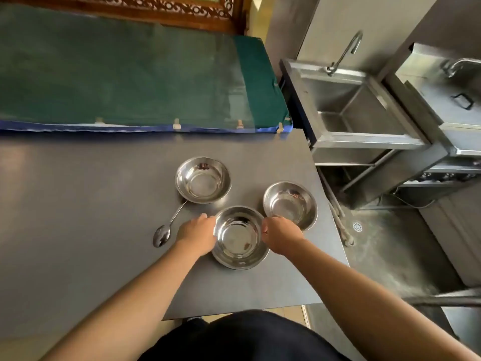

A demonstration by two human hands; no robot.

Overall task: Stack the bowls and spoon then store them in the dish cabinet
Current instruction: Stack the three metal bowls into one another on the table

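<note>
The nearest bowl [239,238] is held by its rim on both sides: the left hand [198,235] is pressed on its left edge and the right hand [279,234] on its right edge, with the fingers curled around the metal. It sits on the gray table [91,204]. A spoon [166,227] is seen lying just left of the left hand. A second bowl [290,204] is placed behind the right hand. A third bowl [203,179] is found farther back, by the spoon's handle. A steel sink [356,113] is seen far off to the right.

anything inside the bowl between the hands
The near bowl looks empty, showing only reflections. Both hands grip its sides, hiding those outer edges.
</note>
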